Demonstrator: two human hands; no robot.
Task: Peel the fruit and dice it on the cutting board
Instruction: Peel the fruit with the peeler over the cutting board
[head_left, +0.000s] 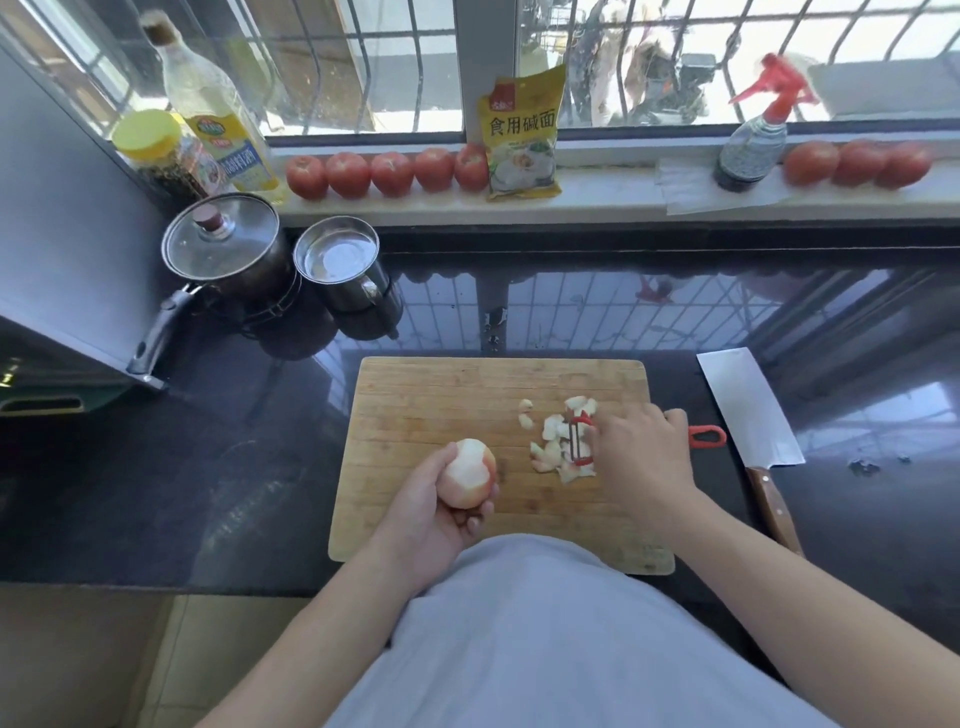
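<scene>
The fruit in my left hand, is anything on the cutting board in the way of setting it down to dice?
Partly. Peelings lie piled on the right half of the cutting board, where the right hand holds the peeler. The board's left and far parts look bare, so the fruit in the left hand could go there.

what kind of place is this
Most likely a home kitchen: a dark counter under a barred window, with a lidded pot, an oil bottle and a cutting board with a cleaver beside it.
</scene>
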